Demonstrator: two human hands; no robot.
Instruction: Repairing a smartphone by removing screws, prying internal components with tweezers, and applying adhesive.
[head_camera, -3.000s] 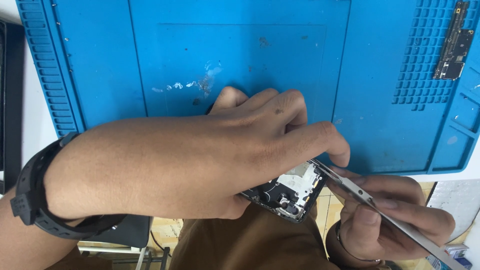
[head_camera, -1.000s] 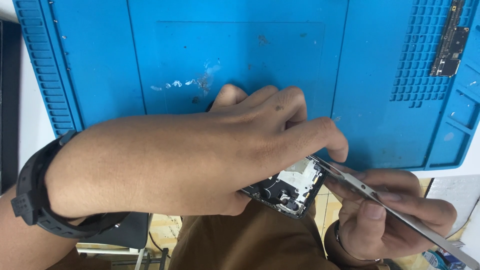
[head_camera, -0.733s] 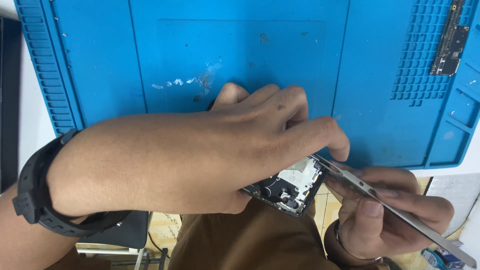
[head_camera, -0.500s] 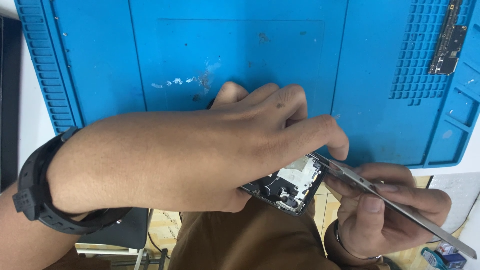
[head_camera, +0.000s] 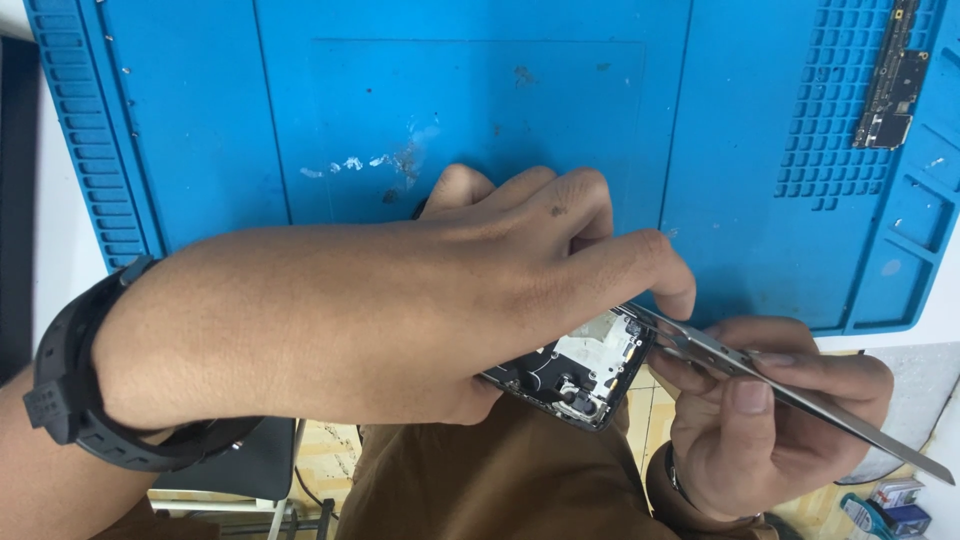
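Note:
My left hand (head_camera: 400, 300) lies across the near edge of the blue work mat (head_camera: 480, 110) and grips an opened phone (head_camera: 580, 365), whose bare inner parts face up past the mat's edge. A black band sits on that wrist (head_camera: 70, 390). My right hand (head_camera: 770, 420) holds metal tweezers (head_camera: 760, 375), their tips resting at the phone's top right corner, just under my left forefinger. Most of the phone is hidden beneath my left palm.
A long narrow circuit board (head_camera: 888, 85) lies on the mat's gridded part at the far right. White smears mark the mat's middle (head_camera: 385, 165). Small compartments (head_camera: 915, 215) line the mat's right side. Below the table edge are brown trousers (head_camera: 500, 480) and a tiled floor.
Both hands have stayed almost in place. The tweezers shifted slightly at the phone's corner; the view moved a little.

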